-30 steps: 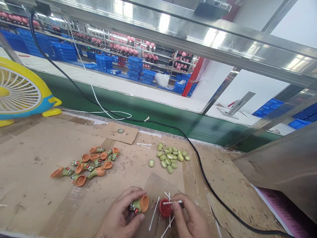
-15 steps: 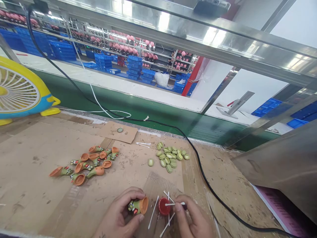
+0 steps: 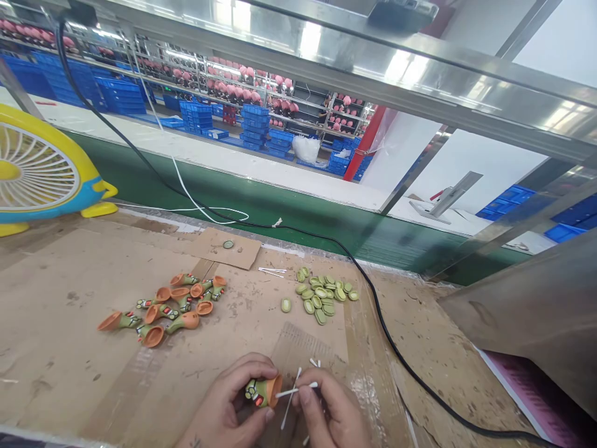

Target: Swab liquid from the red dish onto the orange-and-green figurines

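At the bottom centre of the head view, the left hand (image 3: 228, 407) curls its fingers and thumb around a small toy figure (image 3: 262, 392), green-bodied with an orange flared cone end pointing toward three o'clock. The grip is closed tight on the piece, which sits just above the cardboard-covered workbench (image 3: 60, 348). The right hand (image 3: 329, 417) pinches a cotton swab (image 3: 296, 390) between thumb and forefinger; the fingers are closed on it, and the swab lies nearly level with its far tip touching the orange cone's mouth at about nine o'clock from the hand. More loose swabs (image 3: 290, 404) lie on the bench between and under the two hands, partly hidden.

At about ten o'clock from the hands, well apart, lies a heap of like toy figures (image 3: 168, 308) with orange cones. At twelve to one o'clock lies a cluster of small green oval pieces (image 3: 323, 294), with one oval piece (image 3: 285, 305) set just apart on its nine o'clock side. A black cable (image 3: 387, 339) runs across the bench past the ovals toward four o'clock. A yellow and blue desk fan (image 3: 41, 171) stands at the far left edge, and a green conveyor belt (image 3: 280, 208) runs behind the bench.
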`<action>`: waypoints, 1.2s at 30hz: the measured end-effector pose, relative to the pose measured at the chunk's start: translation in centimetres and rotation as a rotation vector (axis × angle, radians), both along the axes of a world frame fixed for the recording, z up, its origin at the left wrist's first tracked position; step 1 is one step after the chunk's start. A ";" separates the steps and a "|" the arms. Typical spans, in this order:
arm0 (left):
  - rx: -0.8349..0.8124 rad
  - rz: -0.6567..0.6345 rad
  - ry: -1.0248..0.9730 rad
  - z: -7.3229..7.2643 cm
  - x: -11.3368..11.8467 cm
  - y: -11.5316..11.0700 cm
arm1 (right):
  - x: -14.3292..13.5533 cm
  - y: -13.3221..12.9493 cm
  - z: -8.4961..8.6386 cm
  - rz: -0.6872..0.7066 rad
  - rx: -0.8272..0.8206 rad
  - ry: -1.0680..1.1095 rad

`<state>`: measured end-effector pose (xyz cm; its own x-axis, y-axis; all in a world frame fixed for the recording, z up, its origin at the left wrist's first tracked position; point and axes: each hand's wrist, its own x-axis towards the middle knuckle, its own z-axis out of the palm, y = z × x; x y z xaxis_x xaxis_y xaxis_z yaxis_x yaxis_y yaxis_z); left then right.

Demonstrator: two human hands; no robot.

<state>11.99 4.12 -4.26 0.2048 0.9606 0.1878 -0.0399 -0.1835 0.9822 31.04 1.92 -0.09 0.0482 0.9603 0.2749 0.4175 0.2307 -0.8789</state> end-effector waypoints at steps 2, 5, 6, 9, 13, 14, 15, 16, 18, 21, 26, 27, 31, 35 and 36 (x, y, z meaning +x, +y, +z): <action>0.051 -0.031 0.014 -0.3 -0.1 0.2 | 0.2 0.2 0.0 0.007 0.012 -0.016; 0.088 -0.075 0.013 -0.8 -0.3 0.4 | 0.3 0.4 0.0 0.007 0.040 -0.019; 0.074 -0.083 0.001 -1.0 -0.3 0.4 | 0.3 0.4 0.0 0.008 0.049 -0.020; -0.033 -0.094 -0.064 -1.2 -0.5 0.5 | 0.7 0.3 0.2 0.008 0.072 -0.024; -0.187 -0.091 -0.152 -0.9 -0.5 0.3 | 2.2 0.2 0.4 -0.068 0.068 -0.047; -0.218 -0.076 -0.168 -0.8 -0.5 0.2 | 2.7 0.2 0.2 -0.085 0.057 -0.077; -0.249 -0.052 -0.183 -0.6 -0.4 0.2 | 3.1 0.3 0.1 -0.091 0.045 -0.115; -0.274 -0.024 -0.197 -0.4 -0.3 0.1 | 3.6 0.3 -0.2 -0.087 0.037 -0.156; -0.305 0.017 -0.218 0.0 -0.1 0.1 | 4.2 0.4 -0.9 -0.057 0.031 -0.225; -0.332 -0.003 -0.220 0.0 -0.1 0.1 | 4.7 0.5 -1.7 -0.017 0.025 -0.280; -0.323 -0.053 -0.220 -0.8 -0.6 0.6 | 4.5 0.2 -1.3 -0.066 0.022 -0.241; -0.303 -0.059 -0.213 -0.9 -0.7 0.7 | 4.4 0.1 -1.0 -0.095 0.026 -0.210; -0.299 -0.042 -0.219 0.0 -0.4 0.6 | 3.3 -0.1 0.6 -0.171 -0.026 0.013; -0.378 0.040 -0.276 1.5 0.3 0.0 | 1.3 0.3 1.1 -0.060 -0.107 0.183; -0.394 0.043 -0.292 1.8 0.4 -0.1 | 0.8 0.4 1.1 -0.037 -0.114 0.173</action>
